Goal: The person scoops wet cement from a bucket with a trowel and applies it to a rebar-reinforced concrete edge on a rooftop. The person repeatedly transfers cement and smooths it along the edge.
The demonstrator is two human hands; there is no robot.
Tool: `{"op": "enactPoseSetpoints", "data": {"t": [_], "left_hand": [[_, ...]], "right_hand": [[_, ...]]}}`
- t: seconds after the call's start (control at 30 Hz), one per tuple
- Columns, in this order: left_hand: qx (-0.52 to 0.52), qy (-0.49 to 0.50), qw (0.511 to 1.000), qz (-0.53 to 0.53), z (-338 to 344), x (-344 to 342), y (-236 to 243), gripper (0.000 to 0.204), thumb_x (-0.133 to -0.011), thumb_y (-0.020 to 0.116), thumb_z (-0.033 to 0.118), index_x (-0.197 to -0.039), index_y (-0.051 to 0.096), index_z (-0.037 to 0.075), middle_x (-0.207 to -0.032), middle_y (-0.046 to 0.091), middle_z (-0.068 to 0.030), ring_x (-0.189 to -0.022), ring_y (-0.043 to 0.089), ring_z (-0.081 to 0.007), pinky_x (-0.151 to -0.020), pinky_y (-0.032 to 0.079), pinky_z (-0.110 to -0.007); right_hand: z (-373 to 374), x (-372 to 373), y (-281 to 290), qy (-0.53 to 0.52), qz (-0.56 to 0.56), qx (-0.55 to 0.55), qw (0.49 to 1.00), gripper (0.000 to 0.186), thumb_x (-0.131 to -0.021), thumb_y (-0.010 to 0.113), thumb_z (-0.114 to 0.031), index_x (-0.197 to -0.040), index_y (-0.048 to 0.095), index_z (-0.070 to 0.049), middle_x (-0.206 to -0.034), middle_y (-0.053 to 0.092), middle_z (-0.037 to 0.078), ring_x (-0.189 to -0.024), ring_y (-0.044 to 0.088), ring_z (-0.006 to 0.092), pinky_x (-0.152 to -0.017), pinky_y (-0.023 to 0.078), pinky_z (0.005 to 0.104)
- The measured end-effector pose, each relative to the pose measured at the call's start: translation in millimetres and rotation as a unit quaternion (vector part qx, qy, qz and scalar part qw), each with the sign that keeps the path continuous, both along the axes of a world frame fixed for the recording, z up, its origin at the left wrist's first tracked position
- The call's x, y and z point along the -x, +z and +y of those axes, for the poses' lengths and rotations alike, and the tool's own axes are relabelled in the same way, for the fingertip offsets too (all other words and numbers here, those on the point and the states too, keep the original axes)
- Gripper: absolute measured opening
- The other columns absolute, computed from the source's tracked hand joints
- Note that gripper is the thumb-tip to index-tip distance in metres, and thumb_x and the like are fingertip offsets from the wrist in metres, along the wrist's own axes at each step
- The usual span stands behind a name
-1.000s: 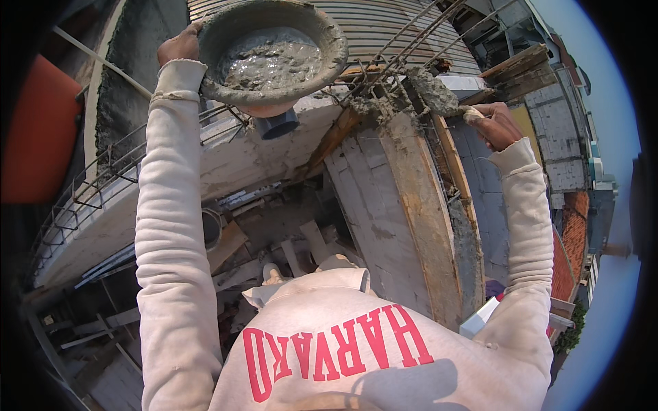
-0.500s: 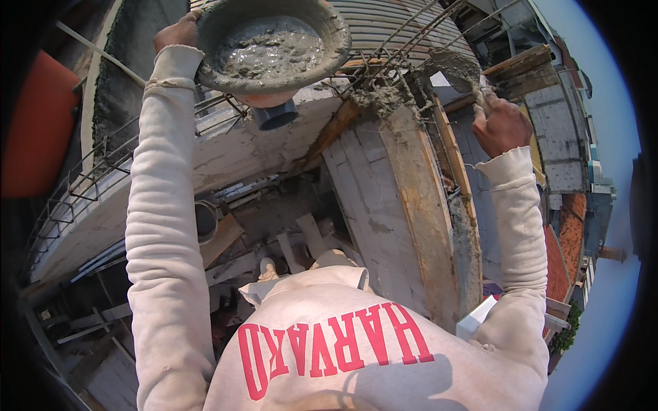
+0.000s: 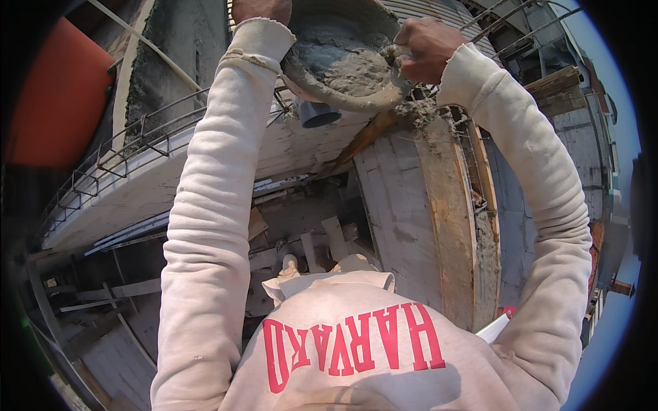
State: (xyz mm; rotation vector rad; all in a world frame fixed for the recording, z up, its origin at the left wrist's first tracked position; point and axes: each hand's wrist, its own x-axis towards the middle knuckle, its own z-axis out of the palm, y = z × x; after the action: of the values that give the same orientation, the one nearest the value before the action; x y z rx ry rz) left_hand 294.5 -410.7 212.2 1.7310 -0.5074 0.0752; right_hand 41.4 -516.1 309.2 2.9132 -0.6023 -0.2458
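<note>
A round mortar-crusted basin [image 3: 356,103] stands at the top middle, with wet grey mortar [image 3: 353,67] inside. My left hand [image 3: 262,9] grips its left rim; the upper frame edge cuts off part of the fingers. Closed round a trowel handle [image 3: 395,52], my right hand [image 3: 430,49] is at the basin's right rim. The trowel's blade cannot be made out against the mortar. Just right of the basin, below my right hand, fresh mortar [image 3: 423,113] lies on top of a narrow column between wooden form boards [image 3: 449,219].
A grey pipe end [image 3: 319,115] sticks out under the basin. Steel bars [image 3: 507,27] jut out at the upper right, and a rebar cage [image 3: 127,151] runs along the left ledge. An orange tank [image 3: 58,96] stands at far left. Planks [image 3: 334,236] lie below by my feet.
My right hand has moved left with the trowel, from above the column to the basin. The view has shifted, so the basin and my left hand appear farther right and higher.
</note>
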Motion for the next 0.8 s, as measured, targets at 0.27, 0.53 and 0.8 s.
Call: {"op": "enactPoseSetpoints", "data": {"t": [0.27,0.53,0.8], "left_hand": [[0.007,0.013,1.000,-0.016,2,-23,-29,0.041,-0.086,0.078,0.037,-0.098,0.078,-0.002,-0.087,0.078,-0.0142,-0.079,0.071,-0.0211,-0.077,0.055,-0.036],[0.002,0.022,0.998,0.065,35,-26,-38,0.047,-0.086,0.077,0.043,-0.097,0.080,-0.003,-0.084,0.077,-0.0152,-0.081,0.071,-0.0185,-0.081,0.055,-0.035],[-0.107,0.059,0.985,0.126,23,-63,-40,0.057,-0.082,0.082,0.047,-0.105,0.079,-0.005,-0.111,0.077,-0.0201,-0.104,0.072,-0.0286,-0.098,0.052,-0.037]], "right_hand": [[13,-15,-34,0.012,-0.102,-0.296,0.950,0.039,-0.088,0.076,-0.020,-0.118,0.075,0.004,-0.096,0.077,0.020,-0.085,0.071,0.0255,-0.083,0.059,0.0373],[21,5,-15,-0.051,-0.208,-0.490,0.845,0.039,-0.093,0.073,-0.024,-0.123,0.074,0.000,-0.064,0.057,0.001,-0.046,0.046,0.0022,-0.040,0.034,0.0217],[4,25,15,-0.083,-0.241,-0.473,0.843,0.032,-0.095,0.070,-0.024,-0.115,0.077,0.000,-0.065,0.058,0.000,-0.045,0.045,0.0037,-0.040,0.034,0.0222]]}}
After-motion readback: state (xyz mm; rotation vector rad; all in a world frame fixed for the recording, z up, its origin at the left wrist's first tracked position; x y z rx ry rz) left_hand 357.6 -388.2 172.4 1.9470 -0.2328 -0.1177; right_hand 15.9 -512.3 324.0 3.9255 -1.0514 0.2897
